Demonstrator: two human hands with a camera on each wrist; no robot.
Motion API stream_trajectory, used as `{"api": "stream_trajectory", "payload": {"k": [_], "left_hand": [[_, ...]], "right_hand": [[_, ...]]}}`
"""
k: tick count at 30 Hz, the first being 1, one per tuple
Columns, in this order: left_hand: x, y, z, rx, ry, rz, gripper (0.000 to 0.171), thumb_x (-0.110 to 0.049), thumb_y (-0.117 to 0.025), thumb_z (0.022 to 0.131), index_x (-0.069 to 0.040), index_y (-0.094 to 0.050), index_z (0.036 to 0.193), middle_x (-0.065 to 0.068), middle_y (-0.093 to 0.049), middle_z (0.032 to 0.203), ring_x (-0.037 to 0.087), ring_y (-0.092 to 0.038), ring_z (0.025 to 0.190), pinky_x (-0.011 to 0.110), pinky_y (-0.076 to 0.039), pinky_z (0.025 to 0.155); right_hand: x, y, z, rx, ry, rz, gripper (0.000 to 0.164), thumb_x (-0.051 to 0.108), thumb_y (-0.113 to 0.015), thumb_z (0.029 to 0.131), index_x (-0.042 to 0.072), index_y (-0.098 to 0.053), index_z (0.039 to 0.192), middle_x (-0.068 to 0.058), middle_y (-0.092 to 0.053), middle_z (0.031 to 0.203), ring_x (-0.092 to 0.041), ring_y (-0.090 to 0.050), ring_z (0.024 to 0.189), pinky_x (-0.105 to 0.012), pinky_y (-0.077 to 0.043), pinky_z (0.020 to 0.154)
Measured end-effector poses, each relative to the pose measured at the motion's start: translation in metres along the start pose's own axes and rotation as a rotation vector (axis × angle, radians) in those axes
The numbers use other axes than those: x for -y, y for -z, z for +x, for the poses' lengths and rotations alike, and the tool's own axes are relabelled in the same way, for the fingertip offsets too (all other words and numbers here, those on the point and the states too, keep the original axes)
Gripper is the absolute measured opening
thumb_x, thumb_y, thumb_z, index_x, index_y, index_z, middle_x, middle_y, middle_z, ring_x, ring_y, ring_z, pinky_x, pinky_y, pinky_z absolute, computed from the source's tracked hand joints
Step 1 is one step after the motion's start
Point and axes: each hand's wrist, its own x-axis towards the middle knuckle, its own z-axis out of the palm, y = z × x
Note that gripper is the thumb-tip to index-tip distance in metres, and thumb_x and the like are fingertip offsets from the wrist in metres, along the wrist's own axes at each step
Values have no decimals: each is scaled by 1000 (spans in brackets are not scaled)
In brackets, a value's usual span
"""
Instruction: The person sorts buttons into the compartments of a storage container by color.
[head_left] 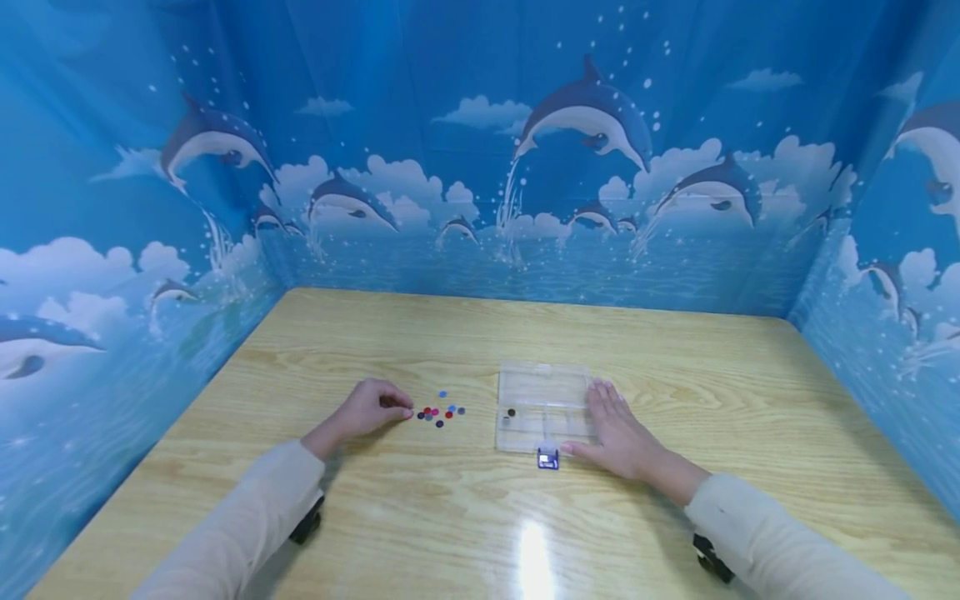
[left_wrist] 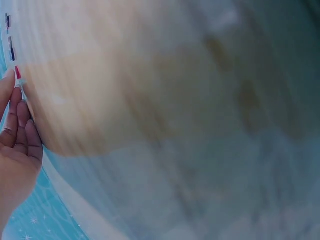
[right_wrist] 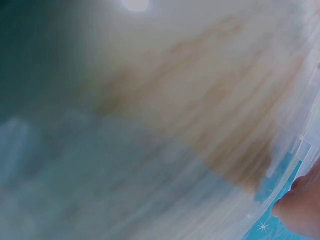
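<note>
Thumb and index fingertips close together, my left hand (head_left: pixel 372 407) is at the left edge of a loose group of small round buttons (head_left: pixel 438 424) in red, pink, blue, grey and dark tones. In the left wrist view a red button (left_wrist: pixel 18 72) shows right at the fingertips; whether it is pinched is unclear. A clear plastic compartment box (head_left: pixel 521 437) lies to the right with its lid (head_left: pixel 543 385) folded back. One dark button (head_left: pixel 512 412) sits in a left compartment. My right hand (head_left: pixel 622 433), fingers straight, rests against the box's right side.
A small blue-and-white tag (head_left: pixel 548 459) is at the box's front edge. All of this lies on a wood-grain table (head_left: pixel 420 517), with a blue dolphin-print curtain (head_left: pixel 450 100) standing along its back and sides.
</note>
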Motion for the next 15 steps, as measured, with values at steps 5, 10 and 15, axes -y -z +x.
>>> {"api": "stream_trajectory", "payload": {"k": [5, 10, 15], "left_hand": [[4, -1, 0, -20, -69, -18, 10, -10, -71, 78, -3, -70, 86, 7, -69, 82, 10, -58, 73, 22, -50, 66], [5, -1, 0, -33, -124, -26, 9, -12, -71, 78, -5, -70, 83, 4, -68, 78, 8, -57, 70, 22, -49, 64], [3, -1, 1, -19, -109, 9, 8, -8, -71, 77, -2, -70, 82, 7, -68, 78, 7, -57, 69, 20, -49, 63]], "right_hand": [[0, 0, 0, 0, -1, 3, 98, 56, -52, 86, -14, -12, 141, -33, -8, 149, -47, -6, 139, -54, -11, 114], [-1, -1, 0, -3, 1, 0, 98, 57, -51, 86, -14, -12, 141, -33, -8, 149, -47, -6, 139, -54, -11, 114], [-1, -1, 0, 0, 0, 6, 98, 57, -51, 86, -14, -11, 141, -32, -8, 150, -46, -5, 139, -54, -11, 114]]}}
